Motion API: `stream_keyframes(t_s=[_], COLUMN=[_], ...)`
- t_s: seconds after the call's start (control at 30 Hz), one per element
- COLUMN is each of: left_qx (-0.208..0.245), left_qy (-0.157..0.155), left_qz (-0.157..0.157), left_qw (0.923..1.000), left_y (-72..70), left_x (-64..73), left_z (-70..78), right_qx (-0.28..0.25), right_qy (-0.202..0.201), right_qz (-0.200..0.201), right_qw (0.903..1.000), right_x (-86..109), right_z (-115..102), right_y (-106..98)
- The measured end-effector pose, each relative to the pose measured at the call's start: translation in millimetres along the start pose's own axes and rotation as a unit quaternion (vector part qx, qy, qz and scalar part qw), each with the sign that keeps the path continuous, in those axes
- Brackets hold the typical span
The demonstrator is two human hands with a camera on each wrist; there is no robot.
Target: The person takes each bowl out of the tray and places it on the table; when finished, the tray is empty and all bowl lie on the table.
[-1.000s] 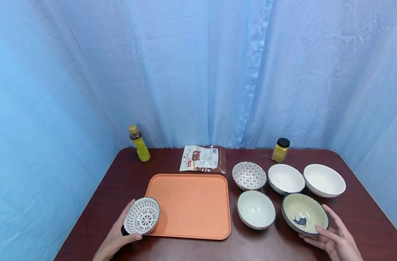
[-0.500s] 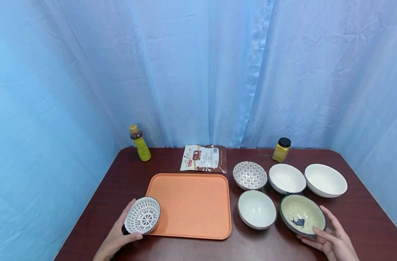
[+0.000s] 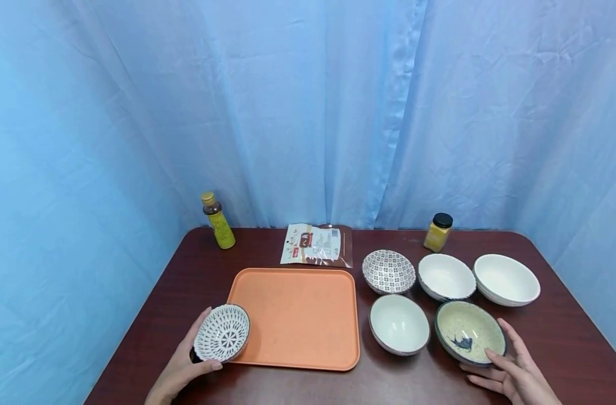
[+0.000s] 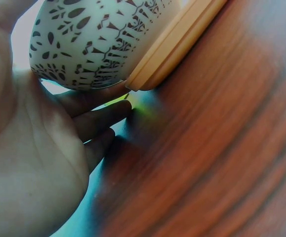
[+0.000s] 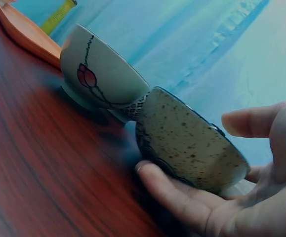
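My left hand (image 3: 183, 360) holds a small white bowl with a dark petal pattern (image 3: 222, 333), its thumb at the near side and its fingers round the left. That bowl overlaps the left edge of an orange tray (image 3: 297, 315); whether it rests there I cannot tell. At the right, my right hand (image 3: 515, 365) grips a cream speckled bowl with a blue fish inside (image 3: 472, 326). The thumb lies over its near rim, and in the right wrist view fingers (image 5: 177, 197) reach under the speckled bowl's side. A pale bowl (image 3: 399, 324), with a red flower outside, stands left of it.
Behind stand a grid-patterned bowl (image 3: 389, 271), a white bowl (image 3: 446, 276) and what looks like stacked white bowls (image 3: 507, 279). Along the back of the dark table (image 3: 171, 281) are a yellow-labelled bottle (image 3: 220, 225), a packet (image 3: 315, 245) and a black-lidded jar (image 3: 437, 233).
My right hand and the fish bowl have shifted slightly left, toward the pale bowl. The left hand keeps its hold on the petal-patterned bowl with little movement.
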State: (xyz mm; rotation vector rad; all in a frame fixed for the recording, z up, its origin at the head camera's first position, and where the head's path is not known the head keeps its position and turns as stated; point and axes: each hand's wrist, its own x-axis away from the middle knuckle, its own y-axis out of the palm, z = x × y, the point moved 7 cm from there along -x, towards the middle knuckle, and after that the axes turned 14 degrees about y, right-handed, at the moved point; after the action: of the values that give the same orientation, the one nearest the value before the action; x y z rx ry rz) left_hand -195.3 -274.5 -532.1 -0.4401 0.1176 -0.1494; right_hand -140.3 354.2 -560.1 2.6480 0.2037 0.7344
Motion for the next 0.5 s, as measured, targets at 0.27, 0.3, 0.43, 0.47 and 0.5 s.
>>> stream_keyframes(t_s=[0.27, 0.3, 0.43, 0.47, 0.5], left_qx=[-0.004, -0.005, -0.004, -0.005, -0.005], left_qy=[-0.012, -0.008, 0.01, 0.014, 0.014], left_qz=[-0.004, -0.004, 0.001, 0.002, 0.002], left_qw=[0.9999, 1.0, 0.9999, 0.9999, 0.9999], left_y=[1.2, 1.1, 0.4, 0.2, 0.0], left_x=[-1.0, -1.0, 0.4, 0.5, 0.8], left_z=[-0.9, -0.7, 0.7, 1.1, 1.1], right_qx=[0.12, 0.125, 0.142, 0.147, 0.153], right_qy=[0.079, 0.079, 0.047, 0.032, 0.018], right_qz=[0.099, 0.105, 0.139, 0.143, 0.148], right_qw=[0.9845, 0.9834, 0.979, 0.9783, 0.9769], right_x=[14.2, 17.2, 31.6, 35.4, 39.1], right_z=[-16, -20, -39, -45, -51], right_y=[-10, -13, -17, -17, -17])
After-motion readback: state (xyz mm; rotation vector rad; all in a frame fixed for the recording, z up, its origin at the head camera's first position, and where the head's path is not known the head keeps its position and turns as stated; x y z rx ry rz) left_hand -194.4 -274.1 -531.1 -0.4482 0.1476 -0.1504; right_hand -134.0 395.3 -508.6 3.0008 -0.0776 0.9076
